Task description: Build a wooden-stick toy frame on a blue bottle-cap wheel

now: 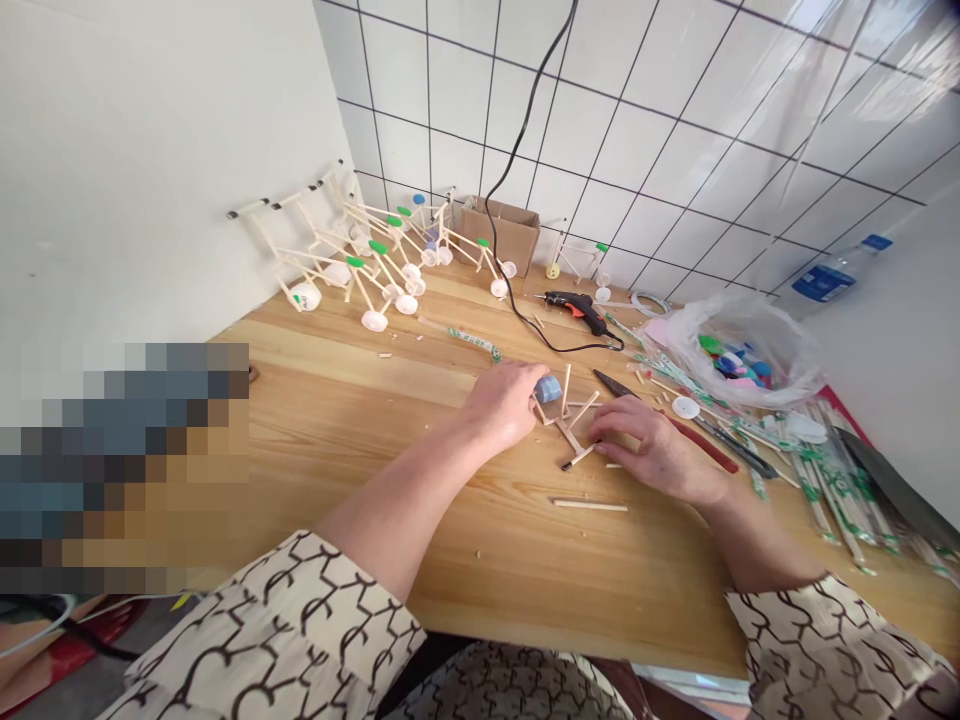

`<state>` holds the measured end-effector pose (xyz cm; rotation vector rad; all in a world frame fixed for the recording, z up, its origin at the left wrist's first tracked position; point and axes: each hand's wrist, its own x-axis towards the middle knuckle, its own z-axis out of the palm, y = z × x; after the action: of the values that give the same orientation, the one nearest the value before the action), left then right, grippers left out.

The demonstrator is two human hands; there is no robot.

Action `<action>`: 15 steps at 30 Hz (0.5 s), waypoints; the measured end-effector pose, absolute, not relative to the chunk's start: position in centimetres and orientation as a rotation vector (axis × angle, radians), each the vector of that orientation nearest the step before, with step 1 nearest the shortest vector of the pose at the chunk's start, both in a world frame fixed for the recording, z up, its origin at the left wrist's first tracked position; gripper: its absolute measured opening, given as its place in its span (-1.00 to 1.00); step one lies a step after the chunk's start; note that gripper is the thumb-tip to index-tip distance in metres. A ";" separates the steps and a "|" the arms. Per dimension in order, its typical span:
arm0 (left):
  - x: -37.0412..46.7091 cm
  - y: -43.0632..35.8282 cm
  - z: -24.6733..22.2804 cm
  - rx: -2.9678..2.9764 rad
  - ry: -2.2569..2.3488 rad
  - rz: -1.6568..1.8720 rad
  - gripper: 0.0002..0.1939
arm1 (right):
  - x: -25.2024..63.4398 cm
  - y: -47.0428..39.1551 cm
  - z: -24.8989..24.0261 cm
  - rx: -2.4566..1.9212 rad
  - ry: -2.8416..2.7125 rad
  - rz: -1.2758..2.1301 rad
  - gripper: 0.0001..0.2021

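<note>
A small frame of wooden sticks (572, 437) stands on the table between my hands, with a black tip at its near end and sticks pointing up. My left hand (510, 402) is closed at its left side, beside a blue bottle cap (549, 389), with fingertips on the frame's left part. At the right, my right hand (645, 440) pinches a stick of the frame near the black-tipped end. A loose stick (590, 505) lies on the wood in front of them.
Several stick models with white wheels (375, 320) stand at the back left, near a cardboard box (499, 235). A black glue gun (577, 307) with its cable lies behind my hands. At the right are pliers (705, 445), a plastic bag of caps (742, 350) and wrapped sticks (832, 490).
</note>
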<state>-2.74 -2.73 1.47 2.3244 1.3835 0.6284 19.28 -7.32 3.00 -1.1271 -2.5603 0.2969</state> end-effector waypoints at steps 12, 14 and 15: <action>-3.1 -2.7 2.0 2.261 1.482 0.705 -0.71 | 20.5 -7.7 4.2 -1.297 -2.383 0.435 -0.85; -3.2 -2.7 2.1 2.259 1.514 0.724 -0.79 | 20.8 -7.8 4.3 -1.363 -2.368 0.500 -0.83; -3.2 -2.7 2.2 2.257 1.532 0.727 -0.81 | 20.9 -7.8 4.3 -1.396 -2.356 0.533 -0.82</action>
<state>-3.20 -2.68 2.17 2.2568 1.5318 0.7268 20.94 -7.84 4.33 -1.3957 -2.3559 0.5329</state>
